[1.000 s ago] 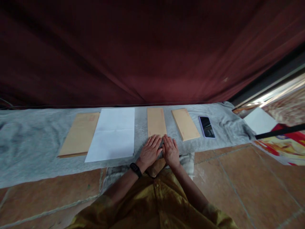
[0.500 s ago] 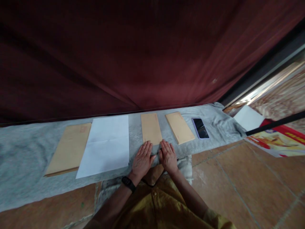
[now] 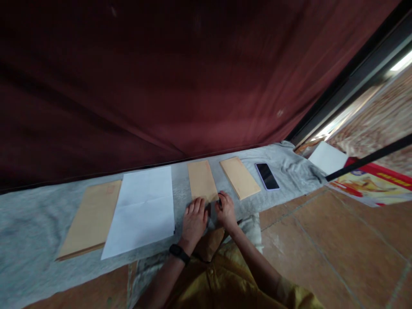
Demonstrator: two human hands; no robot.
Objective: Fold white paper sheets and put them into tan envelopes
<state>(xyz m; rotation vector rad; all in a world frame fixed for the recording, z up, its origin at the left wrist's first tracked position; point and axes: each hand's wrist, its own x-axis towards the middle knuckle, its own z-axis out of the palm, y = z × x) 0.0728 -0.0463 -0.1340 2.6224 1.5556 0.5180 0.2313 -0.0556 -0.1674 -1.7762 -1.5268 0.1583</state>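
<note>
Head view: on the cloth-covered tabletop [image 3: 25, 223], large brown envelopes [image 3: 90, 214] are partly covered by white paper [image 3: 141, 210] by the near edge. Between far and near edges, a small brown envelope [image 3: 202, 178] is touched at its near end by the left hand [image 3: 195, 219], its grip flat, nothing held. The right hand [image 3: 226, 210] is curled at its near right corner; any pinch cannot be told. Another small envelope stack [image 3: 240, 177] and a phone [image 3: 267, 176] are laid toward the tabletop's right end.
</note>
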